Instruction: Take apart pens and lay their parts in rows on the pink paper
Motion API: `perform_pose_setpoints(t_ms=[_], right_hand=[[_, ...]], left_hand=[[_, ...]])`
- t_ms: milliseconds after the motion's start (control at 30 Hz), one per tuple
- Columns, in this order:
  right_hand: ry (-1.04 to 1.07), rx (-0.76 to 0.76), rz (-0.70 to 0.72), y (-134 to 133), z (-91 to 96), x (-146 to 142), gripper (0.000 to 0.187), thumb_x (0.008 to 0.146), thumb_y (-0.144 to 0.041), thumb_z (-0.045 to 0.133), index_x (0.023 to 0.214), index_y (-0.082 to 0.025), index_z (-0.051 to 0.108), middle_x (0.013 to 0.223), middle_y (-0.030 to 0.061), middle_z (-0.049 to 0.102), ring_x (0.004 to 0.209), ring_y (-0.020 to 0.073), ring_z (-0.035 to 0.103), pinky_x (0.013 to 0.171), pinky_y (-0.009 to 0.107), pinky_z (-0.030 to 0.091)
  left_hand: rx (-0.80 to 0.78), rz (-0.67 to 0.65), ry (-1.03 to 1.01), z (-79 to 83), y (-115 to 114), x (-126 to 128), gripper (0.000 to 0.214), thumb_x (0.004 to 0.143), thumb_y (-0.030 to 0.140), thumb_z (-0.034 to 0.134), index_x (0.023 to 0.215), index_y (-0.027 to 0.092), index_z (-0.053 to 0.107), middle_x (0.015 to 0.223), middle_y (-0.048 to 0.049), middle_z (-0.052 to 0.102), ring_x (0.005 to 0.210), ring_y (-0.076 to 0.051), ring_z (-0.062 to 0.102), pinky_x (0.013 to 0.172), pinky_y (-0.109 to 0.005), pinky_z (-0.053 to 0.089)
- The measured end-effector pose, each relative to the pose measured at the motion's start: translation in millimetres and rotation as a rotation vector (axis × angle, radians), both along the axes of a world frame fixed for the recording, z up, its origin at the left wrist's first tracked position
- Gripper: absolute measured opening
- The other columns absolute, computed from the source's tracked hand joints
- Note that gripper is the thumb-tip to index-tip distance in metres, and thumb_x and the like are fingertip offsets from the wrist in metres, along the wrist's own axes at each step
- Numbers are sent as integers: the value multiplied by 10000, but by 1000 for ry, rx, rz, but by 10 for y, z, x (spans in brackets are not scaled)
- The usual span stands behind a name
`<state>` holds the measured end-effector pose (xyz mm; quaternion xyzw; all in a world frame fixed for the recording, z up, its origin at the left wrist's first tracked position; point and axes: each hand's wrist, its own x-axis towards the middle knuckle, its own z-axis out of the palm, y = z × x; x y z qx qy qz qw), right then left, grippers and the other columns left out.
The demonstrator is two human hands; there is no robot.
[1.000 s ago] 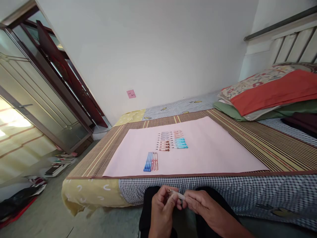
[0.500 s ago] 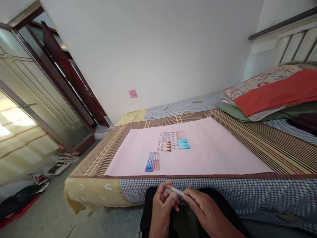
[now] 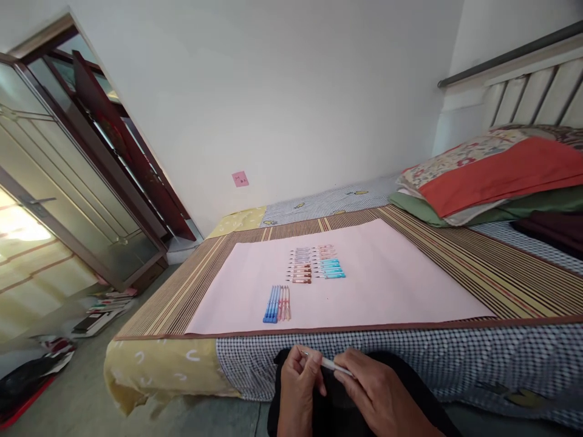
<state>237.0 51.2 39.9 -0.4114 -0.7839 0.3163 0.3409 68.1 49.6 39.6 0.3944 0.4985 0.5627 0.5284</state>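
Head view: the person sits at the side of a bed, both hands just beyond its near edge, over dark trousers (image 3: 410,370). The left hand (image 3: 300,371) pinches one end of a slim white pen (image 3: 328,364) between thumb and fingers, its remaining fingers curled. The right hand (image 3: 368,381) grips the other end, thumb and fingertips closed around it, so the pen spans the gap between the hands, slightly tilted down toward the right. Its tip is too small and covered to make out.

On the bed, a large pale pink sheet of paper (image 3: 392,285) lies over a striped mat (image 3: 437,261). Near the paper's front edge, blue pens (image 3: 272,304) lie side by side, with pink-and-white pens (image 3: 285,303) right beside them. Farther back are two columns of pens, tips pointing left: pale greyish pens (image 3: 302,253) above brown pens (image 3: 301,274) in the left column, and pale pink-patterned pens (image 3: 326,250) above turquoise pens (image 3: 332,269) in the right. Stacked pillows (image 3: 496,173) rest at the bed's right, and a small pink note (image 3: 240,178) is on the wall.
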Motion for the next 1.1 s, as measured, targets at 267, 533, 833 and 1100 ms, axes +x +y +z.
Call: perform_pose_setpoints(t_ms=[267,533,833,1100], right_hand=[[39,-185,-34,154,-2,53,393,1054,-491,379,853,-229,591,807,16,636,748,184,584,692,310,392],[-37,-50,-88,959,174,55,271,1026,-387,444,905,-213,613,894,41,660,823,203,604,753,325,400],[106,-117,-97,2166,322,203,354,1005,-487,482,828,-211,617,769,2,610,729,178,532,670,300,383],[-11,-89,-189,2396,52,150,207,961,-381,514,860,-227,606,814,11,640,746,186,556,691,308,393]], left_hand=[[9,-174,-232,9,79,39,444,803,550,780,952,145,678,578,26,566,564,-112,472,648,-259,379],[-26,-19,-74,50,956,154,532,793,646,742,653,200,487,494,51,493,475,-87,403,555,-249,324],[51,-143,-310,276,2156,246,436,723,455,854,963,115,724,654,27,598,566,-83,509,640,-245,403],[-23,-31,-318,-176,2470,311,463,738,510,843,650,177,534,557,46,548,518,-75,468,600,-234,393]])
